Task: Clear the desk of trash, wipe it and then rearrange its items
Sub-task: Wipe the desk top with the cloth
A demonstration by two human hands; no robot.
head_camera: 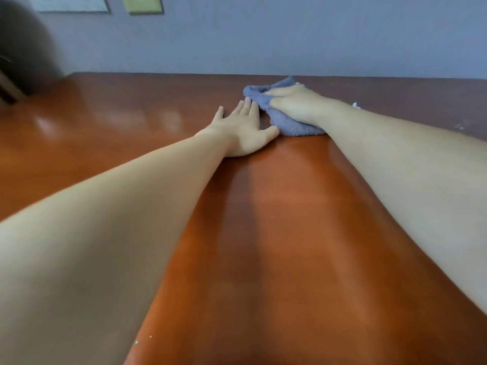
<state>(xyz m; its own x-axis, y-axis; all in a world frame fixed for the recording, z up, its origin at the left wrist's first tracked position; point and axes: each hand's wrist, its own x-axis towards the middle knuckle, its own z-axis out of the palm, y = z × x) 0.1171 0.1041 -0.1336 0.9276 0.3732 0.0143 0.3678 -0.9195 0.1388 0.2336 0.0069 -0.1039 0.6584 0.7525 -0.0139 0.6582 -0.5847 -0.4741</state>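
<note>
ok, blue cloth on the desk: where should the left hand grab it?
Probably the thick near-left fold of the cloth, pinched from the left, low along the desk. The right hand presses flat on its middle, and the left hand lies beside that free edge.

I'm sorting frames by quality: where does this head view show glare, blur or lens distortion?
Head view: glare patches on the desk left of the left hand; dark object top left is blurred; wide-angle distortion swells both forearms near the lens; right hand and blue cloth look fairly sharp.
</note>
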